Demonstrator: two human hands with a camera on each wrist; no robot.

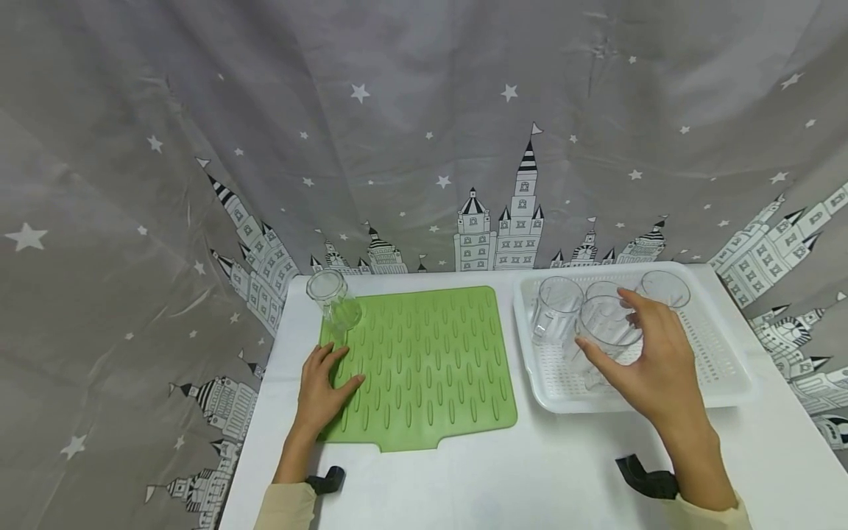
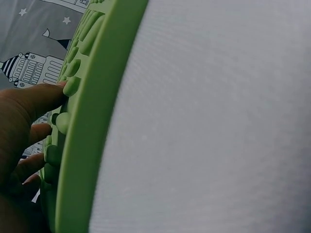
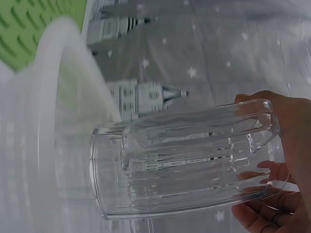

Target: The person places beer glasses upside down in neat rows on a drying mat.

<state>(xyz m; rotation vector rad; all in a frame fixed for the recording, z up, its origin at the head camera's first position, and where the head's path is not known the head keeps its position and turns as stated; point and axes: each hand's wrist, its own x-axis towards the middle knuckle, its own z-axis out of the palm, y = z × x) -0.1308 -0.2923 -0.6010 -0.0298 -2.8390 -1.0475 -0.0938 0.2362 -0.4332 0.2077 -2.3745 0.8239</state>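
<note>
My right hand (image 1: 652, 357) grips a clear glass mug (image 1: 611, 324) round its rim, thumb on the near left side and fingers on the far side. In the right wrist view the mug's handle (image 3: 175, 121) shows, and its lower end overlaps the white basket (image 3: 48, 121). On the left edge of a green drying mat (image 1: 424, 368) rests my left hand (image 1: 322, 386), its fingers loosely spread among the raised ridges. Another glass mug (image 1: 343, 313) stands upside down at the mat's far left corner, just beyond the left fingertips.
The white perforated basket (image 1: 722, 361) at the right holds several more glasses, among them a glass mug (image 1: 558, 313) at its left side and a glass (image 1: 665, 288) at the back. Behind the white table (image 1: 477, 478) hangs a grey curtain (image 1: 411, 110) with castles and stars.
</note>
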